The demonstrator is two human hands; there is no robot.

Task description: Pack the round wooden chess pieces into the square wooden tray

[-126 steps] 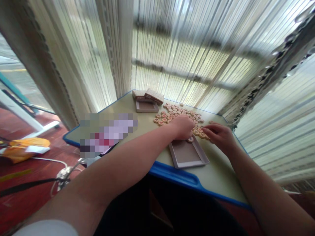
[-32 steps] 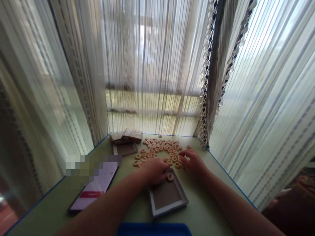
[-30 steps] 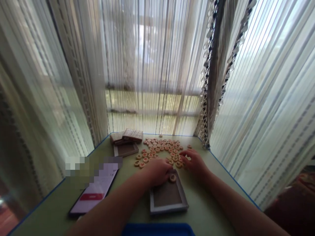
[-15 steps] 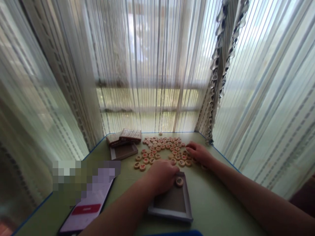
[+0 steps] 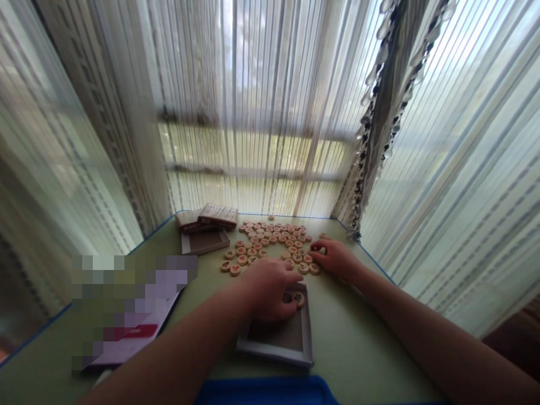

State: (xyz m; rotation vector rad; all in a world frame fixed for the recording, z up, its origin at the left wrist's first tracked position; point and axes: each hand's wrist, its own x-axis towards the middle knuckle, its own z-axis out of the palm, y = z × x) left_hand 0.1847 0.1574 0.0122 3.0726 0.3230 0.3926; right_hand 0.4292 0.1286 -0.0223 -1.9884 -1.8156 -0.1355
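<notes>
My left hand [image 5: 270, 289] is over the shallow open box [image 5: 291, 350], thumb and forefinger curled around what looks like a round wooden xiangqi piece, mostly hidden. Beside the fingertips, a xiangqi piece [image 5: 300, 301] with a dark character lies in the box's far right corner. My right hand [image 5: 335, 257] rests at the right edge of the spread of xiangqi pieces [image 5: 270, 241], marked in red or dark ink. Its thumb and forefinger are bent around a piece at the edge, which is hard to see.
Left of the pieces lie an open box part [image 5: 205, 242] and closed flat boxes [image 5: 219, 214]. A phone [image 5: 145, 337], partly pixelated, is at the left. A blue tray edge [image 5: 265, 389] shows at the near side. Striped curtains [image 5: 261, 95] hang behind the green table [image 5: 354, 332].
My left hand's thumb and forefinger have spread from a closed shape and moved down into the box. My right thumb and forefinger have moved to the pieces' edge. The view has tilted slightly.
</notes>
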